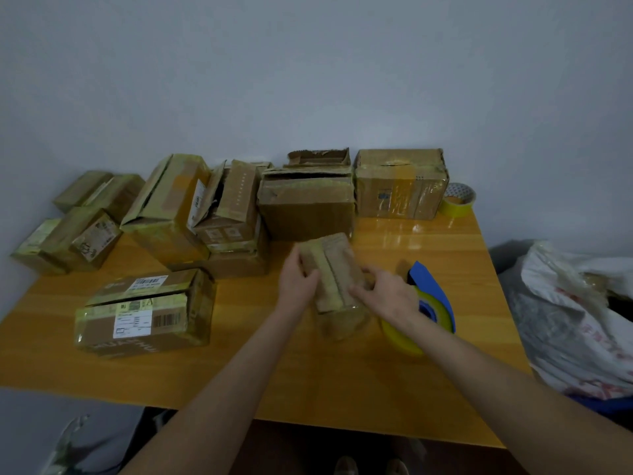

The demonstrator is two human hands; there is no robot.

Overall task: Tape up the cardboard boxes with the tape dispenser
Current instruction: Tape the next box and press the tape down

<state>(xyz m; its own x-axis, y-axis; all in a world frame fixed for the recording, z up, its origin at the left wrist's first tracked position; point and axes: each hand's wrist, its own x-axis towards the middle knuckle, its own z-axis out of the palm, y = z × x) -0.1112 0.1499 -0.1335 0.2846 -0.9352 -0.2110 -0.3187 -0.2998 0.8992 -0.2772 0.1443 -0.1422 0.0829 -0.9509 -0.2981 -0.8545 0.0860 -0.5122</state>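
A small brown cardboard box stands in the middle of the wooden table, its top flaps meeting in a seam. My left hand grips its left side. My right hand holds its right side, fingers on the top edge. Just right of the box, partly behind my right wrist, lies the blue tape dispenser with a yellow tape roll. Several other cardboard boxes stand further back and to the left.
A labelled box lies at front left. Larger boxes line the wall, one at back right. A spare tape roll sits in the back right corner. A white plastic bag bulges beside the table's right edge.
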